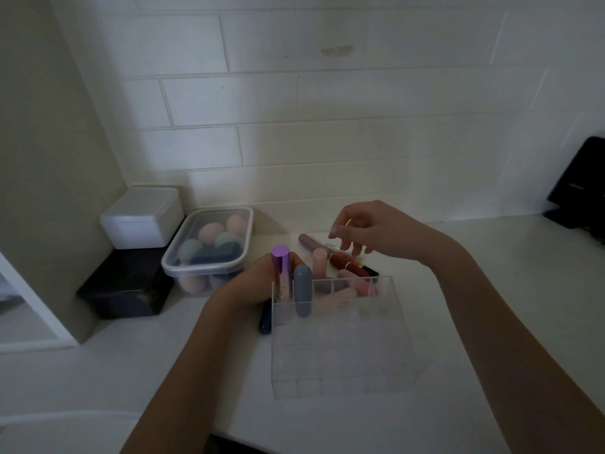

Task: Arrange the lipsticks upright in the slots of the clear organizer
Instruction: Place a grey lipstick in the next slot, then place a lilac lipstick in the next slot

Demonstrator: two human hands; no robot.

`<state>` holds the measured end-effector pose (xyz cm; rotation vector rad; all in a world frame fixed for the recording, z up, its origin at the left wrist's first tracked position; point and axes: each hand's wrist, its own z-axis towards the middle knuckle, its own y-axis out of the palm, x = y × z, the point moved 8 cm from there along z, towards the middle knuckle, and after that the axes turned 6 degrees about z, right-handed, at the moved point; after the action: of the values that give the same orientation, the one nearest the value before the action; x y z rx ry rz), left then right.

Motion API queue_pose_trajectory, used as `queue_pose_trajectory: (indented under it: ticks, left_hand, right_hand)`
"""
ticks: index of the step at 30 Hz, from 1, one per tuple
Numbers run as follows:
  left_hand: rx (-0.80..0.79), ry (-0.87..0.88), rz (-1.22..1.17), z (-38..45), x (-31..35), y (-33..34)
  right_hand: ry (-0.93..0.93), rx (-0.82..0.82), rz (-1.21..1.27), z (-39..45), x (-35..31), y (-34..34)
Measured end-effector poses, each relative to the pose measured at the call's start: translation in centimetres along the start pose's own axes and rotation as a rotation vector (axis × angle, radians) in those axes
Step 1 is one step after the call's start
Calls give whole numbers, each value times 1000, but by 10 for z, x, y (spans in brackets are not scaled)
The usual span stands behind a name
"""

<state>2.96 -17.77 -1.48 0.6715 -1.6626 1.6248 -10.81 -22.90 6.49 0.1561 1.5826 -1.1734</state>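
Left hand (258, 280) grip closing around purple lipstick (281, 273) standing in clear organizer (340, 339), right hand (370, 231) hovering beyond, fingers loosely spread, holding nothing.

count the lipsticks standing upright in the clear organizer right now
3, in the organizer's back row: purple lipstick at the far left, grey lipstick beside it, pale pink lipstick next. Others lie behind it, partly hidden.

No text or label here is legible.

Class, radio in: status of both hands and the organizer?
Left hand beside organizer, grip unclear. Right hand open above loose lipsticks. Purple and grey upright.
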Motion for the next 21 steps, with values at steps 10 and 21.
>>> queue_pose_trajectory:
  ticks: [10,21]
  left_hand:
    - [288,100,-434,5,10,-21]
    - [136,134,-951,5,19,-15]
  right_hand:
    - [15,59,24,5,15,2]
    - [-95,174,396,5,11,-8]
